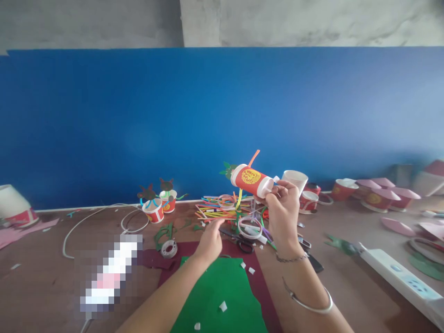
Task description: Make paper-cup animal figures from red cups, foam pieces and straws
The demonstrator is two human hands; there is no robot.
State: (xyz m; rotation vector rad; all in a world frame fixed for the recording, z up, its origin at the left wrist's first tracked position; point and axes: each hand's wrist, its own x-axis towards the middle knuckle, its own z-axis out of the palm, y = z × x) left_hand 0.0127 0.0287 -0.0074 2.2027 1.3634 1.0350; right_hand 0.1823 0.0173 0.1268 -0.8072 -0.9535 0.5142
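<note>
A red paper cup (255,179) with a yellow emblem is tilted in the air, gripped at its right end by the closed fingers of my right hand (286,203). A dark green leafy cutout (229,171) is fixed at its left end. An orange strip (254,158) sticks up from the cup and a yellow strip (239,198) hangs below. Small white bits show by my right fingertips. My left hand (210,243) is apart from the cup, fingers stretched forward, holding nothing visible. Scissors (244,245) lie just right of it, and green paper (217,296) spreads below.
Colourful strips (215,208) are piled behind the hands. Two decorated cups (152,210) stand left of the pile, near a tape roll (169,249). On the right are pink-topped cups (379,196) and a white power strip (398,273). A blue panel (138,125) rises behind.
</note>
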